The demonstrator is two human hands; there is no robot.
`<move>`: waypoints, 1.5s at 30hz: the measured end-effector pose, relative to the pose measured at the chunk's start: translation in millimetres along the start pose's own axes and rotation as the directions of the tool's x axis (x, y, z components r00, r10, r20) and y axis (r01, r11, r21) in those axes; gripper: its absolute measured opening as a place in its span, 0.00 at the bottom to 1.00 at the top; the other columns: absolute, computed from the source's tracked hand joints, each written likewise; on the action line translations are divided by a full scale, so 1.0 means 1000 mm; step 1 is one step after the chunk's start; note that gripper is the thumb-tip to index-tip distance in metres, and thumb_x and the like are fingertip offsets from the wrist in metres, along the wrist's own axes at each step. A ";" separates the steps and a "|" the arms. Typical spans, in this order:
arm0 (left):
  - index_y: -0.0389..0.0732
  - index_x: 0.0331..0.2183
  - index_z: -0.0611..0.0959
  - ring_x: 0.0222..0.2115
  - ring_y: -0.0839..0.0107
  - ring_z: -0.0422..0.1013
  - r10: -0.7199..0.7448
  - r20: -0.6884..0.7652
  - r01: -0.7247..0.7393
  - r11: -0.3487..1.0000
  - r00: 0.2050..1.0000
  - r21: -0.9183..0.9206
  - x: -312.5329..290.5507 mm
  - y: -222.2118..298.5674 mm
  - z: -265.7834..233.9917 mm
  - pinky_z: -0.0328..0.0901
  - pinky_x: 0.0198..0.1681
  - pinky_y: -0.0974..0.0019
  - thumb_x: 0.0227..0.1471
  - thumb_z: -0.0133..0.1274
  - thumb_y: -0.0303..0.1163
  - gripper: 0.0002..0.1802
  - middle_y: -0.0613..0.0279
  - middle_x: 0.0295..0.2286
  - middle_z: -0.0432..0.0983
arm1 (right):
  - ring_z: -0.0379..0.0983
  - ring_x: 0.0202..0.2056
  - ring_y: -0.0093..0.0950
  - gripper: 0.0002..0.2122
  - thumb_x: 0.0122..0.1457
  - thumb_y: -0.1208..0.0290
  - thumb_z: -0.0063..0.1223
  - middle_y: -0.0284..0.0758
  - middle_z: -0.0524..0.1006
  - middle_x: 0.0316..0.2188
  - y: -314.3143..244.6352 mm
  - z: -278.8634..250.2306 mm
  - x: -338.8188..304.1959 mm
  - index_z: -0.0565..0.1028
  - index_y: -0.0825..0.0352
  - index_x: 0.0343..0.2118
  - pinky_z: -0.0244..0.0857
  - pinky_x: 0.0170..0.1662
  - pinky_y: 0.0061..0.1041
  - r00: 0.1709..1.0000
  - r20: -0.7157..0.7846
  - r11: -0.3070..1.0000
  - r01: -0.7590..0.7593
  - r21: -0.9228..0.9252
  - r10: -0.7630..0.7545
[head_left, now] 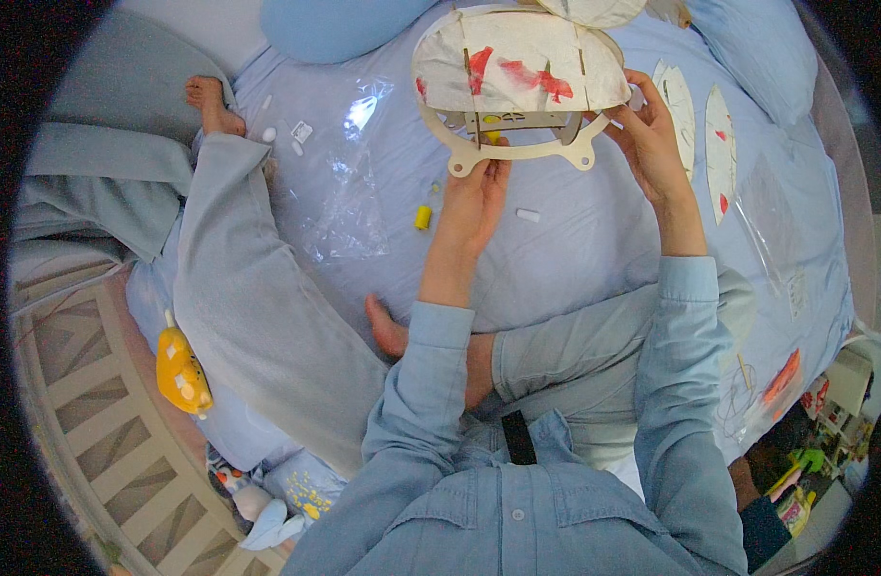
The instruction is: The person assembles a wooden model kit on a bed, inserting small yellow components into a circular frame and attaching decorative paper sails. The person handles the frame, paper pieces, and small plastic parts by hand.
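Note:
Held up at the top of the head view is a pale wooden frame model, its curved upper side covered in white paper-like sheeting with red patches. Slotted wooden ribs and a flat rim with two round-holed lugs show along its lower edge. My left hand grips it from below, fingers partly hidden behind the rim. At its right end, my right hand pinches the edge with bent fingers. Beyond my right hand lie white leaf-shaped pieces with red marks. A small yellow cylinder and a white stick-like piece rest near my left forearm.
I sit on a blue bed sheet. Clear plastic wrapping lies to the left, blue pillows at the far side. Another person's grey-clad leg stretches along the left. A yellow toy sits near the slatted bed rail.

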State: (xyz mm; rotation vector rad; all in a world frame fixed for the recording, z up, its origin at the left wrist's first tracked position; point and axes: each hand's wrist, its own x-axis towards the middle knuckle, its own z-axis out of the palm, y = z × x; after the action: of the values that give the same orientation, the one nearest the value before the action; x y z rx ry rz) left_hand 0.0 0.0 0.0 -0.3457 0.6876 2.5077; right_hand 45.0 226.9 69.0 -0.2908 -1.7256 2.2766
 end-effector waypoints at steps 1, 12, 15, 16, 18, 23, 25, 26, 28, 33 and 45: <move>0.36 0.56 0.67 0.53 0.60 0.67 0.001 0.010 0.000 0.999 1.000 -0.041 0.000 -0.001 -0.001 0.65 0.60 0.60 0.63 0.43 0.21 0.20 0.52 0.53 0.67 | 0.77 0.45 0.26 0.18 0.62 0.77 0.53 0.31 0.77 0.43 0.001 -0.001 0.000 0.67 0.60 0.54 0.72 0.46 0.22 1.000 -0.004 1.000 -0.003 -0.008 0.003; 0.31 0.53 0.68 0.51 0.62 0.69 -0.021 0.123 0.048 0.974 0.992 -0.221 0.001 -0.005 -0.007 0.67 0.59 0.63 0.62 0.45 0.19 0.18 0.51 0.49 0.70 | 0.75 0.43 0.22 0.17 0.60 0.76 0.56 0.29 0.76 0.41 0.003 0.000 0.000 0.69 0.61 0.52 0.70 0.44 0.20 0.999 -0.031 0.997 -0.015 -0.076 0.013; 0.32 0.53 0.69 0.51 0.63 0.69 -0.008 0.121 0.031 0.981 0.993 -0.194 0.003 -0.009 -0.005 0.66 0.59 0.64 0.62 0.45 0.19 0.18 0.52 0.49 0.70 | 0.75 0.43 0.22 0.17 0.60 0.77 0.56 0.30 0.76 0.41 0.002 -0.001 0.000 0.68 0.61 0.52 0.70 0.44 0.21 0.999 -0.032 0.997 -0.014 -0.082 0.011; 0.32 0.53 0.69 0.51 0.63 0.69 -0.011 0.115 0.032 0.981 0.993 -0.191 0.003 -0.011 -0.005 0.66 0.59 0.64 0.62 0.46 0.20 0.18 0.53 0.50 0.70 | 0.76 0.43 0.23 0.17 0.60 0.77 0.55 0.30 0.76 0.41 0.002 -0.001 -0.001 0.68 0.61 0.52 0.70 0.44 0.21 1.000 -0.025 0.997 -0.010 -0.079 0.008; 0.33 0.54 0.69 0.51 0.64 0.69 0.011 0.105 0.008 0.983 0.994 -0.185 0.004 -0.014 -0.005 0.66 0.60 0.64 0.61 0.46 0.20 0.19 0.54 0.50 0.70 | 0.76 0.43 0.23 0.17 0.60 0.77 0.55 0.31 0.77 0.41 0.002 0.001 -0.001 0.68 0.61 0.52 0.70 0.45 0.22 1.000 -0.023 0.997 -0.008 -0.076 0.006; 0.33 0.52 0.71 0.51 0.66 0.69 0.055 0.103 -0.036 0.984 0.993 -0.174 0.004 -0.020 -0.005 0.65 0.61 0.65 0.61 0.48 0.21 0.18 0.57 0.51 0.70 | 0.76 0.42 0.24 0.16 0.61 0.76 0.53 0.33 0.77 0.41 0.000 0.007 -0.002 0.68 0.61 0.52 0.71 0.45 0.24 0.998 -0.053 0.996 -0.037 -0.085 0.033; 0.33 0.52 0.71 0.51 0.66 0.69 0.079 0.079 -0.066 0.984 0.994 -0.164 0.003 -0.023 0.000 0.65 0.60 0.66 0.61 0.49 0.24 0.17 0.56 0.50 0.71 | 0.76 0.42 0.24 0.16 0.61 0.76 0.53 0.34 0.77 0.40 0.004 0.003 -0.001 0.68 0.61 0.52 0.70 0.45 0.24 0.998 -0.055 0.994 -0.038 -0.102 0.033; 0.33 0.51 0.71 0.51 0.66 0.69 0.091 0.067 -0.080 0.984 0.994 -0.158 0.003 -0.024 0.003 0.66 0.59 0.67 0.61 0.50 0.25 0.17 0.55 0.49 0.71 | 0.75 0.42 0.24 0.16 0.61 0.76 0.53 0.34 0.77 0.40 0.006 0.000 0.000 0.68 0.61 0.52 0.70 0.45 0.23 0.998 -0.057 0.993 -0.039 -0.111 0.033; 0.33 0.51 0.71 0.50 0.67 0.69 0.115 0.040 -0.110 0.988 0.993 -0.112 0.005 -0.024 0.007 0.66 0.59 0.68 0.61 0.51 0.25 0.17 0.56 0.49 0.71 | 0.75 0.42 0.23 0.16 0.61 0.76 0.54 0.34 0.77 0.39 0.005 0.004 0.000 0.68 0.61 0.52 0.70 0.45 0.23 0.998 -0.061 0.994 -0.030 -0.106 0.024; 0.34 0.51 0.72 0.50 0.68 0.69 0.240 0.007 -0.240 0.971 0.971 -0.010 0.009 -0.030 0.013 0.66 0.58 0.69 0.59 0.53 0.23 0.19 0.58 0.49 0.72 | 0.74 0.42 0.23 0.16 0.60 0.75 0.56 0.33 0.77 0.39 0.007 0.006 0.000 0.68 0.61 0.51 0.70 0.46 0.24 0.997 -0.077 0.995 -0.030 -0.100 0.023; 0.37 0.54 0.71 0.50 0.73 0.68 0.331 -0.071 -0.328 0.943 0.941 0.056 0.010 -0.027 0.033 0.63 0.58 0.68 0.62 0.50 0.28 0.19 0.64 0.48 0.71 | 0.75 0.49 0.29 0.12 0.62 0.75 0.51 0.37 0.79 0.44 0.012 0.030 -0.004 0.64 0.63 0.46 0.70 0.50 0.30 0.978 -0.153 0.988 -0.149 -0.026 0.144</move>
State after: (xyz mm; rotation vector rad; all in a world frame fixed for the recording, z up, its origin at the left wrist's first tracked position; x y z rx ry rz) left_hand 3.2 41.6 13.3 -0.3401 0.8947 2.8012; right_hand 38.1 195.1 65.4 -0.6007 -1.7224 2.2584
